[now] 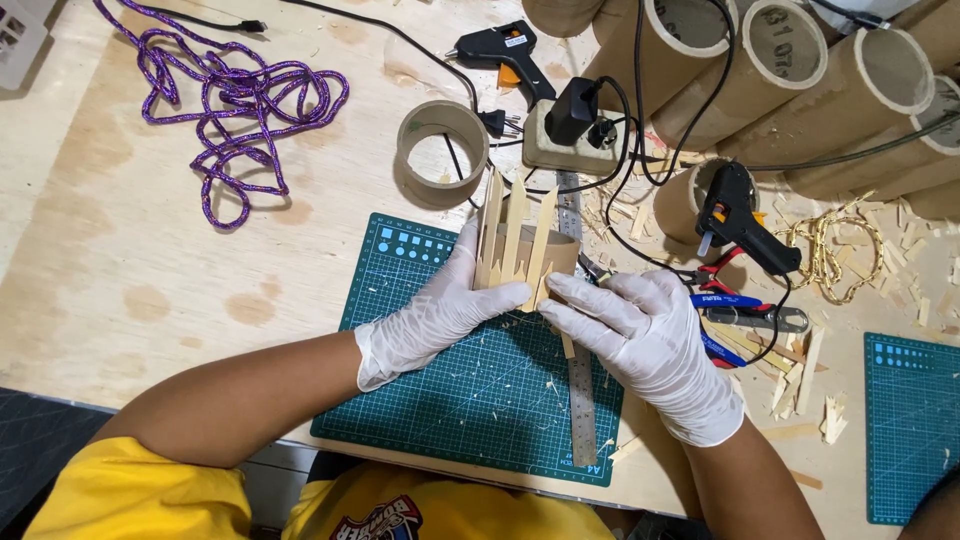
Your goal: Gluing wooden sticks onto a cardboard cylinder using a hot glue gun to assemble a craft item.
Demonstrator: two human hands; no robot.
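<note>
Over the green gridded cutting mat (470,400), both white-gloved hands, left (435,315) and right (640,335), close around the short brown cardboard tube clad in pointed pale wooden sticks (520,250) at twelve o'clock, best pressed evenly, black glue gun (745,215) beyond at two

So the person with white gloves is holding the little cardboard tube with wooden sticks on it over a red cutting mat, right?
Nearly. The cutting mat is green, not red, as the head view shows. The rest holds: the left hand and right hand, both in white gloves, hold the small cardboard tube with wooden sticks over it.
</note>
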